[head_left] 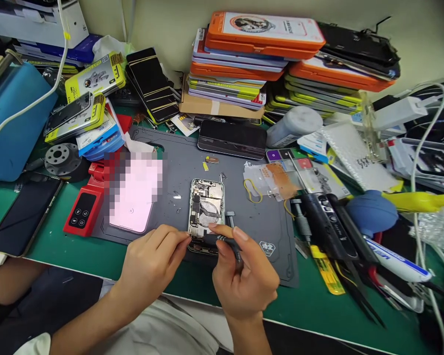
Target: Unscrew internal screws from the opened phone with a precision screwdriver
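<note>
Left hand (151, 264) has thumb and fingertips pinched together at the near left edge of one opened phone (207, 204), which lies on a grey mat (170, 172); whether anything is between them, I cannot tell. Right hand (246, 276) curls around one dark, slim tool (230, 217) at that phone's right edge. Left of the opened phone are one glowing pink screen (131, 219), partly pixelated, and one red device (83, 212) with four button icons. Beyond it lies one black phone (232, 139), with three orange cases (266, 34) stacked farther back; their lettering is too small to read. To its right are one blue blower bulb (372, 211) and one white-and-blue tube (397, 259) whose print seems to begin "ME". One white emblem (267, 248) marks the mat, its characters unclear.
</note>
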The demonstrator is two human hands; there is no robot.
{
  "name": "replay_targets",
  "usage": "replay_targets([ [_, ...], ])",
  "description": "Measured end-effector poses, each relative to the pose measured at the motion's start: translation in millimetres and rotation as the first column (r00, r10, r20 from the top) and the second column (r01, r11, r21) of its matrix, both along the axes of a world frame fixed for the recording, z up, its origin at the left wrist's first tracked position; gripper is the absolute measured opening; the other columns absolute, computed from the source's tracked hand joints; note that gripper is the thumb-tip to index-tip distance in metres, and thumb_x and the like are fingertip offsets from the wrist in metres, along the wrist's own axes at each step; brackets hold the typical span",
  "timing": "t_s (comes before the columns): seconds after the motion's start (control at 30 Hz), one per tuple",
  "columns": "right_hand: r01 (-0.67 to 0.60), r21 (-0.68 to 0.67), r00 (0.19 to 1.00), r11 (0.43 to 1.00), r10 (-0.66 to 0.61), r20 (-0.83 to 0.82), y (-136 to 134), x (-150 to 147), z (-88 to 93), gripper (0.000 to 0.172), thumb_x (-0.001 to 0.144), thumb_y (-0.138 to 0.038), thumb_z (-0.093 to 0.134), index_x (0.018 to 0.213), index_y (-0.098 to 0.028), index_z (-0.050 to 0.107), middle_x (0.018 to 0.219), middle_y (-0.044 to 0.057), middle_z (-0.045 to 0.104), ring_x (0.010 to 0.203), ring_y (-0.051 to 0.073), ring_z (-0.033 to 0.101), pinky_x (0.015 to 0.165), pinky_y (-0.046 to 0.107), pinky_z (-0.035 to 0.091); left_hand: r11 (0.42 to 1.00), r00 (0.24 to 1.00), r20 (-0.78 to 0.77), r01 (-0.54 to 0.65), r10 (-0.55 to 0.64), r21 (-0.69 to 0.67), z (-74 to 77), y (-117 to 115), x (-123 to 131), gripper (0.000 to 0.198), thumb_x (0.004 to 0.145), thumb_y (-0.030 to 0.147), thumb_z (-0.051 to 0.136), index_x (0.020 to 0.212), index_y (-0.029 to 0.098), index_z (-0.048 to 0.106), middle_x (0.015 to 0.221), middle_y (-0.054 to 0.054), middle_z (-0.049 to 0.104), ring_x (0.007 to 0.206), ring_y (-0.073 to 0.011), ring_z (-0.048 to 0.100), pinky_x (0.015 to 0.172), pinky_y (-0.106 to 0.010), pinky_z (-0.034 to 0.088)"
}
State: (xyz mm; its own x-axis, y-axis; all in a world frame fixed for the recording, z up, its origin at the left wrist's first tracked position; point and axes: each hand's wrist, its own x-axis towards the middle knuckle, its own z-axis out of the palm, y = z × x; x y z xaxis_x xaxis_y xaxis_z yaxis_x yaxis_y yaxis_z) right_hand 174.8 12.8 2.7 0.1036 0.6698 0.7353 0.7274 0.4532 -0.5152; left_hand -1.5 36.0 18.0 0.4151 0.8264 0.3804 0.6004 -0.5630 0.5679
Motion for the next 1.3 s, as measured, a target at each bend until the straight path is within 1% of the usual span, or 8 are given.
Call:
replay_targets([
  [0.13,0.006,0.018,1.000,1.000,-0.006,-0.006,0.1,-0.4,-0.3,0.042,0.112,-0.012,0.059,0.154,-0.020,0.053,0.110,0.010,0.075,0.093,0.021,0.078,0.075,0.030,0.069,1.000,1.000,-0.006,-0.004,0.004,-0.007,-1.4,0.1,-0.6,0.006,0.108,0.017,0.064,0.112,0.019,0.068,0.099,0.002,0.076,0.086,-0.0111,0.075,0.078,-0.023,0.055],
  [0.27,0.008,-0.001,1.000,1.000,-0.008,-0.010,-0.5,-0.4,-1.6,0.043,0.112,-0.012,0.059,0.154,-0.021,0.053,0.110,0.010,0.075,0.093,0.021,0.078,0.076,0.031,0.069,1.000,1.000,-0.003,-0.001,0.001,-0.007,-2.1,0.9,-0.2,0.006,0.108,0.017,0.064,0.112,0.020,0.067,0.100,0.002,0.076,0.086,-0.0108,0.074,0.078,-0.024,0.054],
  [0.43,0.008,0.002,1.000,1.000,-0.008,-0.004,-0.5,-0.7,-1.6,0.043,0.113,-0.013,0.059,0.154,-0.021,0.053,0.110,0.010,0.075,0.093,0.021,0.078,0.076,0.030,0.069,1.000,1.000,-0.016,-0.005,0.005,-0.002,-1.4,0.4,0.8,0.006,0.109,0.018,0.063,0.113,0.021,0.066,0.099,0.002,0.075,0.085,-0.0107,0.074,0.074,-0.024,0.053],
  [0.73,0.039,0.028,0.999,0.999,-0.039,0.012,-0.9,-1.9,-0.7,0.041,0.113,-0.013,0.060,0.154,-0.017,0.055,0.108,0.009,0.074,0.093,0.019,0.078,0.079,0.028,0.068,1.000,1.000,-0.009,-0.004,0.004,-0.014,-2.1,-1.6,0.7,0.006,0.109,0.019,0.062,0.112,0.021,0.067,0.099,0.002,0.075,0.084,-0.0107,0.074,0.076,-0.024,0.054],
  [0.93,0.043,0.057,0.998,0.997,-0.045,0.036,2.0,-1.5,1.5,0.040,0.111,-0.008,0.062,0.150,-0.013,0.057,0.104,0.009,0.074,0.088,0.019,0.077,0.075,0.025,0.067,1.000,1.000,0.000,0.004,-0.004,-0.003,-2.8,-1.1,0.8,0.006,0.108,0.017,0.064,0.113,0.020,0.067,0.099,0.003,0.074,0.085,-0.0103,0.073,0.077,-0.023,0.053],
  [1.07,0.044,0.063,0.998,0.997,-0.047,0.041,2.8,-2.0,1.9,0.042,0.110,-0.006,0.061,0.151,-0.013,0.055,0.106,0.009,0.073,0.090,0.019,0.077,0.075,0.026,0.067,1.000,1.000,-0.007,0.000,0.000,0.001,-2.9,-1.5,0.4,0.006,0.108,0.018,0.064,0.112,0.020,0.067,0.099,0.004,0.074,0.085,-0.0102,0.073,0.076,-0.024,0.052],
  [1.17,0.009,0.055,0.999,0.998,-0.012,0.050,1.9,-0.7,2.3,0.044,0.110,-0.004,0.060,0.152,-0.013,0.054,0.108,0.011,0.073,0.092,0.020,0.077,0.076,0.028,0.067,1.000,1.000,-0.012,-0.001,0.002,0.005,-2.8,-1.6,0.6,0.005,0.108,0.018,0.064,0.112,0.020,0.068,0.098,0.004,0.074,0.083,-0.0102,0.072,0.074,-0.024,0.051],
  [1.3,-0.081,0.029,0.996,0.996,0.080,0.046,0.0,1.2,2.3,0.041,0.109,-0.005,0.059,0.149,-0.015,0.055,0.108,0.012,0.073,0.097,0.021,0.076,0.077,0.032,0.067,1.000,1.000,-0.028,-0.006,0.007,0.019,-2.2,-2.2,1.2,0.006,0.108,0.018,0.064,0.112,0.021,0.068,0.097,0.004,0.074,0.082,-0.0105,0.072,0.072,-0.025,0.050],
])
